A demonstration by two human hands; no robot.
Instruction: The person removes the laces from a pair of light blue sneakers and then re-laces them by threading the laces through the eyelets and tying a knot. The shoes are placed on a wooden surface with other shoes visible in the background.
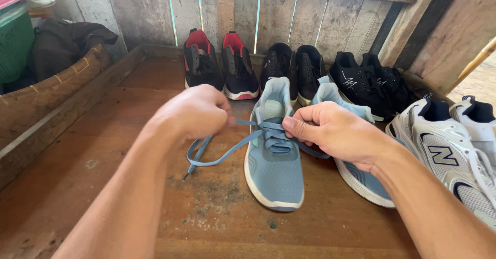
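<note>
The wooden floor point(103, 186) carried a row of shoes along the plank wall point(310, 16). The light blue shoe point(274, 171) stood upright before me, beside its mate point(356, 179). My left hand point(194, 111) and right hand point(330, 130) were each clenched on its blue lace point(222, 158). The lace looked soft, flat and limp; I judged it best gripped near the eyelets.

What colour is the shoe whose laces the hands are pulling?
Light blue shoe with matching blue laces, clearest in the head view.

Bright soft daylight, glare at right edge, sharp focus, wide-angle stretch
</note>
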